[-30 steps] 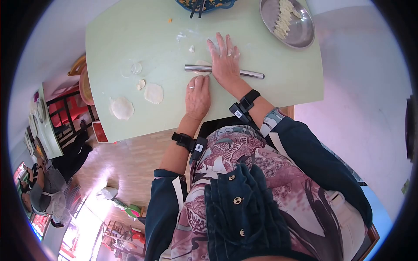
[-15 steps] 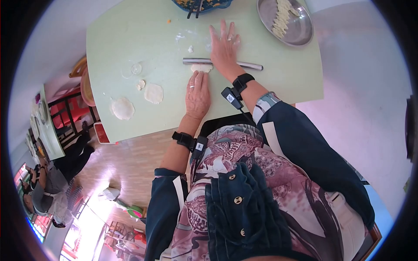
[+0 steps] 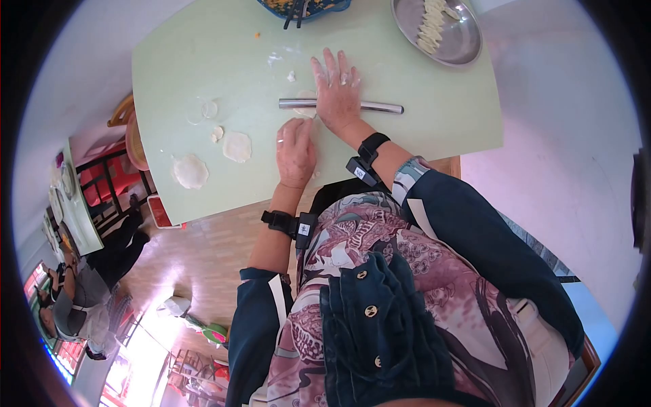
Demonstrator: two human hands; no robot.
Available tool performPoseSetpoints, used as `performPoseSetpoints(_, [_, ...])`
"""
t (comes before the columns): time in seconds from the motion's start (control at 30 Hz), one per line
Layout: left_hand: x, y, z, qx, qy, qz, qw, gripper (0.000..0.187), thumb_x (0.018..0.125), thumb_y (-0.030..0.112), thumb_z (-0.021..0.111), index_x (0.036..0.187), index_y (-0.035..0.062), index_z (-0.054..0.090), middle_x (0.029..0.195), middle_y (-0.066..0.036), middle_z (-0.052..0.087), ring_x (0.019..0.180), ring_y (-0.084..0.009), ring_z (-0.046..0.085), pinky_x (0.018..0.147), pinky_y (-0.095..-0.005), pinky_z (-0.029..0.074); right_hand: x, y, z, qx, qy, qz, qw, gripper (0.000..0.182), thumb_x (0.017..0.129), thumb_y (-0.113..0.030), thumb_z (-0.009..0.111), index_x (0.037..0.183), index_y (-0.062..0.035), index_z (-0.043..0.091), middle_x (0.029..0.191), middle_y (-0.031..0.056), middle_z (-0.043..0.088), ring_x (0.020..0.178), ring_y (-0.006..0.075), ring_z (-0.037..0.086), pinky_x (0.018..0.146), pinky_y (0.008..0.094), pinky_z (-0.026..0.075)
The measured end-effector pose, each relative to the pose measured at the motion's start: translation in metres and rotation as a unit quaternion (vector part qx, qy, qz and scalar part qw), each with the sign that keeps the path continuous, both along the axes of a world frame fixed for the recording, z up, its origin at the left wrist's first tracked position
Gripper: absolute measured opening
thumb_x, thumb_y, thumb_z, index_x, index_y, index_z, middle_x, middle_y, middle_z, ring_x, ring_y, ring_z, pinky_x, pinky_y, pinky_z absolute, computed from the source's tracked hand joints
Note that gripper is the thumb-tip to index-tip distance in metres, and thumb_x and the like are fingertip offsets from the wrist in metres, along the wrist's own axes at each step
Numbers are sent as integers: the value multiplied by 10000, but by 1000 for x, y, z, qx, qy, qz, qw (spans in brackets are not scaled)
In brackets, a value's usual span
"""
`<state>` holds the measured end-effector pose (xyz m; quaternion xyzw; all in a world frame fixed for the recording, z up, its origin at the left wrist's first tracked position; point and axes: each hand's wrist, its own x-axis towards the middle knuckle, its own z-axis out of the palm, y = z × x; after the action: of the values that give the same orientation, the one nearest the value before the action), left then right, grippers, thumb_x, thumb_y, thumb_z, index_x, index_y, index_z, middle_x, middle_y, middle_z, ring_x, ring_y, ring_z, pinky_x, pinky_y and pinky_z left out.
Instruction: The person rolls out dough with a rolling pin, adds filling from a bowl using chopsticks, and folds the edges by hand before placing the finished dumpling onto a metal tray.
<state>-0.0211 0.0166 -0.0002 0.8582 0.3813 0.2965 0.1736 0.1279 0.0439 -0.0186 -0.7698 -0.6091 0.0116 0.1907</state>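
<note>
A metal rolling pin (image 3: 383, 107) lies crosswise on the pale green table, over a small piece of dough (image 3: 305, 112). My right hand (image 3: 338, 96) rests palm down on the pin, its floury fingers spread beyond it. Just below the pin, my left hand (image 3: 296, 150) has its fingers bent together at the near edge of the dough, with a ring on one finger. Two flat dough rounds, one larger (image 3: 190, 171) and one smaller (image 3: 237, 146), lie to the left, beside a small dough lump (image 3: 217, 133).
A metal plate (image 3: 466, 51) with pleated dough pieces stands at the back right. At the back edge is a blue bowl (image 3: 330, 9) with filling and dark chopsticks (image 3: 294, 12). A clear round object (image 3: 209, 109) lies at left. Another person (image 3: 81, 285) is at the far left.
The rolling pin and my right hand have moved toward me, over the dough. My left hand has shifted slightly down and left, its fingers more bent.
</note>
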Motion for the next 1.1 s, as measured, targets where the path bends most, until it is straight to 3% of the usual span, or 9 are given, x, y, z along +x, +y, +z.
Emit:
performPoseSetpoints(0.1, [-10, 9, 0, 20, -1, 52, 998, 356, 723, -84, 531, 1062, 13, 577, 988, -141, 542, 934, -299, 537, 830, -395, 411, -5, -4, -5, 13, 17, 22, 1000, 526, 842, -159, 453, 1352, -123, 333, 1451, 148, 187, 1327, 400, 171, 1000, 600, 200])
performPoseSetpoints(0.2, [-16, 14, 3, -5, 27, 56, 998, 418, 746, -73, 514, 1152, 20, 533, 1149, -147, 515, 1107, -326, 479, 932, -414, 365, -6, -8, -2, 11, -13, 1, 1000, 553, 827, -132, 454, 1361, -122, 312, 1446, 155, 212, 1324, 386, 201, 1021, 554, 225])
performPoseSetpoints(0.27, [-14, 20, 6, 1, 49, 54, 997, 454, 758, -64, 506, 1203, 24, 503, 1231, -148, 489, 1189, -331, 436, 972, -417, 340, -8, -8, -4, 15, -1, -9, 1000, 552, 829, -128, 451, 1358, -79, 300, 1412, 216, 261, 1315, 405, 220, 1029, 546, 223])
performPoseSetpoints(0.33, [-12, 27, 7, -22, 127, 14, 992, 511, 792, -26, 479, 1295, 33, 411, 1364, -132, 388, 1302, -304, 312, 1032, -425, 285, -9, -9, -7, 15, 0, -7, 1000, 551, 828, -125, 452, 1352, -53, 298, 1394, 238, 280, 1309, 411, 228, 1034, 540, 219])
performPoseSetpoints(0.53, [-13, 29, -4, 9, 205, 4, 979, 497, 809, 36, 459, 1301, 10, 395, 1389, -121, 359, 1315, -251, 304, 1058, -439, 251, -11, -14, -7, 4, 3, 3, 1000, 537, 846, -140, 453, 1333, 18, 290, 1355, 259, 335, 1294, 424, 251, 1050, 517, 201])
performPoseSetpoints(0.8, [-20, 18, -10, 29, 206, 12, 978, 497, 818, 67, 449, 1308, 8, 389, 1401, -128, 343, 1315, -252, 305, 1066, -449, 234, -20, -27, -4, 3, 23, 28, 999, 624, 852, -263, 528, 1329, 52, 277, 1365, 255, 323, 1313, 412, 211, 1054, 520, 183])
performPoseSetpoints(0.97, [-23, 12, -8, 27, 198, 10, 980, 495, 818, 60, 445, 1306, 2, 391, 1397, -125, 351, 1311, -259, 311, 1061, -459, 238, -26, -42, -5, -21, -3, 60, 998, 688, 833, -322, 558, 1321, 77, 282, 1410, 290, 196, 1333, 431, 130, 1065, 529, 140])
performPoseSetpoints(1.1, [-30, 7, -6, 32, 196, 17, 980, 455, 794, 55, 493, 1247, 16, 466, 1375, -121, 385, 1296, -261, 333, 1056, -454, 249, -31, -50, -2, -30, 22, 65, 997, 679, 838, -314, 554, 1321, 78, 281, 1415, 296, 171, 1334, 435, 118, 1066, 531, 132])
